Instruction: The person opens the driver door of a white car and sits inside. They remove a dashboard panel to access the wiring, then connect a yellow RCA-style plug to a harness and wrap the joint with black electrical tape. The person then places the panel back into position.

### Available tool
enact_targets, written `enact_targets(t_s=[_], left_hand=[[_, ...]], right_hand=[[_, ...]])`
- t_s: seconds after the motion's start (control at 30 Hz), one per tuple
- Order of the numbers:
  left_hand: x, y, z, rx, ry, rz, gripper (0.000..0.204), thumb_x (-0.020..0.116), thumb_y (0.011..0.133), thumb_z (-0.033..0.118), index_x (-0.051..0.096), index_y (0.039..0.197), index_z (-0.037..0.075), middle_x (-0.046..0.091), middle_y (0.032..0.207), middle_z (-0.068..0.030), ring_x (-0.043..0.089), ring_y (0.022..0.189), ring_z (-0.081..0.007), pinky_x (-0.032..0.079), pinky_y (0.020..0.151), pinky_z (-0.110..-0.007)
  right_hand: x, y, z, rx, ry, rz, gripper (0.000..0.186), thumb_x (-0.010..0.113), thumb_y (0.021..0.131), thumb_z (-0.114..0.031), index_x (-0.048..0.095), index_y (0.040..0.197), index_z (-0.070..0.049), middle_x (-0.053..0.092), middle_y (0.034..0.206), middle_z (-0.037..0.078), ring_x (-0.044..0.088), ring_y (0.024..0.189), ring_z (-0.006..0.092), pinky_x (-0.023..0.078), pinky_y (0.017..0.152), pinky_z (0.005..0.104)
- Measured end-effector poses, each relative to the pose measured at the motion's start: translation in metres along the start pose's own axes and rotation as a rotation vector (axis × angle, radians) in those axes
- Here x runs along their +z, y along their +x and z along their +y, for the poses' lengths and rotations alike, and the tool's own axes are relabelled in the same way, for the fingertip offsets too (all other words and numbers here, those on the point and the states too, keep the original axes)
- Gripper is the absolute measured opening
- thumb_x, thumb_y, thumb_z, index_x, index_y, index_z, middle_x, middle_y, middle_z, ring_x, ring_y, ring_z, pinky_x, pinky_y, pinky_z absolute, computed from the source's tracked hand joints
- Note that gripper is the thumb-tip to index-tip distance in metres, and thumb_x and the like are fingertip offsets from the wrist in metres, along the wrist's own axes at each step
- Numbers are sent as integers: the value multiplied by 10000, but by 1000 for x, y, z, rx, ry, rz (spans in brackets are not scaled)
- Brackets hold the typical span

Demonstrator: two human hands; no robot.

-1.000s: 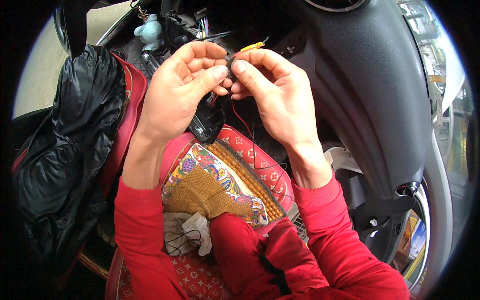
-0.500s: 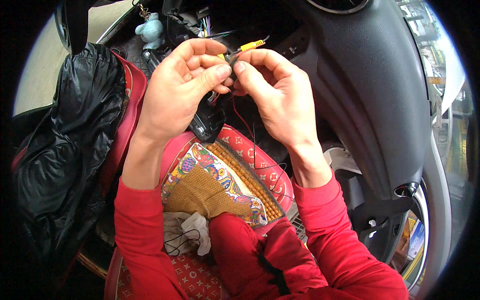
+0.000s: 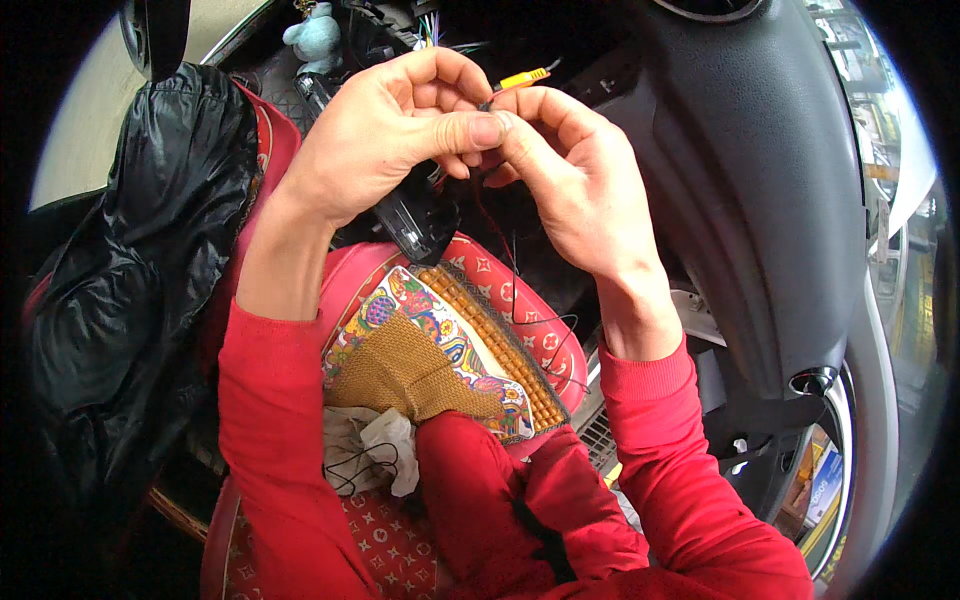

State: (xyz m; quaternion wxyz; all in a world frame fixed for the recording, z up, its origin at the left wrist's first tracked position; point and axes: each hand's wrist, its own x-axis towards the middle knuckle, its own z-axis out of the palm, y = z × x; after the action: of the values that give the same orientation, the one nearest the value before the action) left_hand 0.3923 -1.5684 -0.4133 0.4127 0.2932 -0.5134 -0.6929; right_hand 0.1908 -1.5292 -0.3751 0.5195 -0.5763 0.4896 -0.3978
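In front of the car's dashboard, my left hand [image 3: 375,140] and my right hand [image 3: 585,185] meet with thumb tips touching. Both hands are closed in a pinch on a thin dark wire, mostly hidden by the fingertips. A yellow cable plug [image 3: 523,79] sticks out just above my right index finger, with a dark lead at its far end. Below the hands, a thin wire [image 3: 514,245] hangs toward the red seat. What exactly lies between the thumbs cannot be made out.
Colored loose wires [image 3: 429,30] and a light-blue plush keychain [image 3: 316,40] are beyond my left hand. A black plastic trim piece [image 3: 412,222] stands below it. The dark dashboard [image 3: 765,190] curves along the right. A patterned red seat [image 3: 470,262] carries a beaded mat [image 3: 500,350] and crumpled white tissue [image 3: 392,445].
Both hands have shifted slightly up and to the right in the picture, still together. The thumbs now press tip to tip. The yellow plug moved along with them.
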Motion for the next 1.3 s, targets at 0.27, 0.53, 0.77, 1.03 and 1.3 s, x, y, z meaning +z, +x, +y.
enact_targets(t_s=[0.27,0.53,0.77,1.03,1.3], left_hand=[[-5,-3,-2,-35,17,2,268,769,1048,167,688,1249,9,746,1015,-36,717,826,-87,600,731,-220],[-2,-5,-6,16,-7,49,244,731,1078,182,724,1213,-20,772,1015,-63,742,866,-100,599,764,-223],[5,-9,-21,57,-142,141,212,702,1094,167,729,1194,-18,778,1033,-77,756,836,-120,613,738,-219],[-4,-8,-25,68,-257,252,271,620,1141,204,645,1296,-17,751,1065,-98,787,929,-198,658,819,-268],[11,-8,-14,103,-72,99,316,837,984,113,685,1236,-2,742,1043,-48,709,907,-95,581,809,-244]], right_hand=[[11,1,14,-59,7,53,162,660,1081,-143,671,1059,17,729,859,52,652,761,92,525,697,284],[15,0,21,-137,-183,146,186,698,1051,-163,675,1056,22,674,834,100,611,700,153,518,658,330],[24,2,20,-47,-88,207,200,671,1065,-160,668,1087,39,702,861,93,642,727,137,541,689,310],[13,-2,14,45,149,153,234,592,1119,-147,632,1213,62,749,1012,103,742,877,153,627,838,309],[9,-4,11,44,52,134,212,646,1101,-157,683,1177,38,742,913,47,709,829,97,576,756,257]])
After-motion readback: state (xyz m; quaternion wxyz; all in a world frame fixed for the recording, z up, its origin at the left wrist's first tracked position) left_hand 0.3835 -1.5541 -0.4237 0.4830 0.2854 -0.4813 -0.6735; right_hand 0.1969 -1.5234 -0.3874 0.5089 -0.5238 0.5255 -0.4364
